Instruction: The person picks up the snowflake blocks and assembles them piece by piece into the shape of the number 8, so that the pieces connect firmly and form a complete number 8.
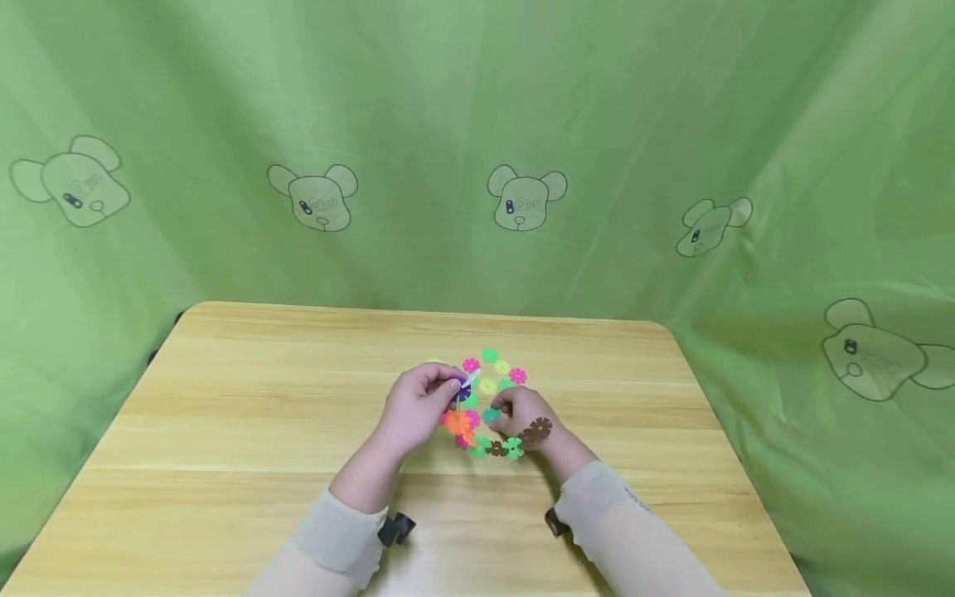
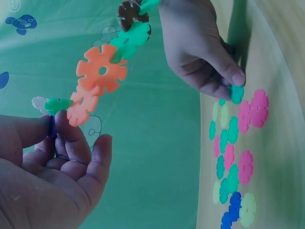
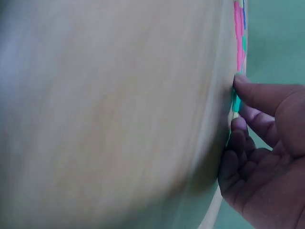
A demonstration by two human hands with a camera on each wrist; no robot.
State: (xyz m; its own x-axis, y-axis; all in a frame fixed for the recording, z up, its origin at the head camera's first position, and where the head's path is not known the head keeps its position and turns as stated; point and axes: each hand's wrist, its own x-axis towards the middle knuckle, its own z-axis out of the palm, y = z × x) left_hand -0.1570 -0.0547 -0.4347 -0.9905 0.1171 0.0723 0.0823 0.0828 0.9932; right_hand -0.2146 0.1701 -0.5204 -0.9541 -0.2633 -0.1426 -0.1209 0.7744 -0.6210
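Observation:
My left hand [image 1: 421, 405] pinches a purple snowflake disc [image 1: 463, 393] at one end of a linked chain of plastic snowflake discs. White and green discs sit beside that pinch. From there the chain hangs through an orange disc [image 2: 102, 69], a green disc [image 2: 129, 40] and a brown disc [image 2: 132, 15]. In the head view its far end, another brown disc [image 1: 540, 428], lies across the right wrist. Low at the tabletop, my right hand [image 1: 525, 412] pinches a teal-green snowflake disc [image 2: 237, 94] between thumb and fingers.
Loose snowflake discs lie on the wooden table [image 1: 246, 414] beyond the hands, among them a pink disc [image 1: 518, 376], a green disc [image 1: 489, 356] and a blue disc [image 2: 235, 206]. A green curtain [image 1: 418, 99] with bear-head outlines surrounds the table's back and sides.

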